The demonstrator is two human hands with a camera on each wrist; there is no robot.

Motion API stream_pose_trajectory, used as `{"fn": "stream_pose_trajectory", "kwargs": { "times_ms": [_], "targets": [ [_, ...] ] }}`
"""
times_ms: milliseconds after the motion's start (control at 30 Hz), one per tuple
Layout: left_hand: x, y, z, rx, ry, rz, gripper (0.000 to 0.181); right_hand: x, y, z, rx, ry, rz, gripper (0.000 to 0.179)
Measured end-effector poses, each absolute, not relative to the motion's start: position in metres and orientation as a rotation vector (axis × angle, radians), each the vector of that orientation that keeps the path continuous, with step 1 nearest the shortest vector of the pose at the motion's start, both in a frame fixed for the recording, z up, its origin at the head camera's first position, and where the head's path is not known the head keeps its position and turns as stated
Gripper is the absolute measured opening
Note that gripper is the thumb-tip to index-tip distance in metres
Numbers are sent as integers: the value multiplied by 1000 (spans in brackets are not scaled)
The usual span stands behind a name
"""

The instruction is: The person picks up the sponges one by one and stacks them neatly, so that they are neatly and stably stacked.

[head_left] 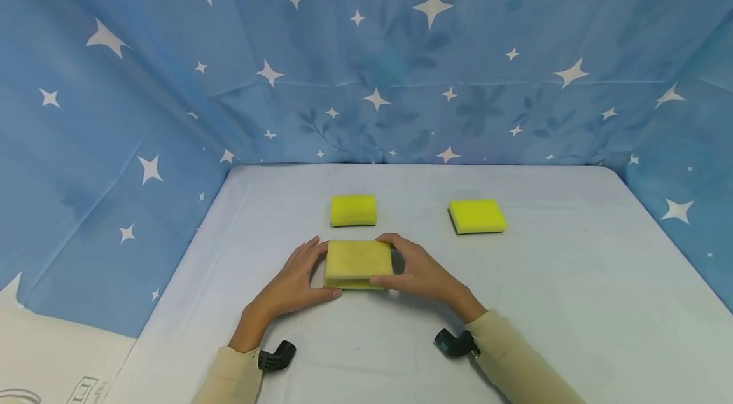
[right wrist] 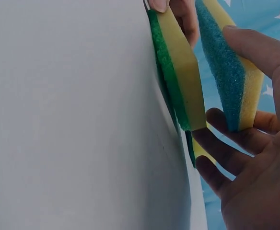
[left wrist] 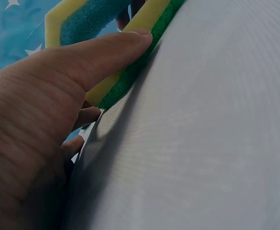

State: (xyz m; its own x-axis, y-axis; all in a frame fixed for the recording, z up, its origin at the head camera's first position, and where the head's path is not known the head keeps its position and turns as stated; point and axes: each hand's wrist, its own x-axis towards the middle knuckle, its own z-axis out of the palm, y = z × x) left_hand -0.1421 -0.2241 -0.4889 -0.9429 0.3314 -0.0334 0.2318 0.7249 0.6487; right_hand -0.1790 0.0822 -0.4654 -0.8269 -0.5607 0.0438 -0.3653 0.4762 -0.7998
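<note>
Two yellow sponges are between my hands, one over the other. The upper sponge [head_left: 357,259] has a blue scrub side facing down, and my right hand [head_left: 422,271] pinches it with the thumb on its near edge and fingers at its far edge. Below it, the lower sponge [right wrist: 182,72] has a green scrub side against the white table. My left hand [head_left: 294,281] holds this lower sponge by its left end, thumb on the near edge. A gap shows between the sponges in the right wrist view, where the upper one [right wrist: 225,67] tilts slightly.
Behind the hands lies another yellow sponge [head_left: 352,210] with a dark underside. A similar sponge [head_left: 478,216] rests farther right. Blue star-patterned cloth [head_left: 366,60] hangs at the back and sides of the white table [head_left: 572,302]. A printed pale sheet [head_left: 57,353] is at lower left.
</note>
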Motion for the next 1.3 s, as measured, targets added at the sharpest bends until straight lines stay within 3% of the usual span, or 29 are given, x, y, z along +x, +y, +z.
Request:
{"fn": "stream_pose_trajectory", "kwargs": {
  "times_ms": [1300],
  "targets": [
    [-142, -223, -490, 448, 2774, 1004, 102, -172, 74, -472, -842, 2583, -1071, 86]
  ]
}}
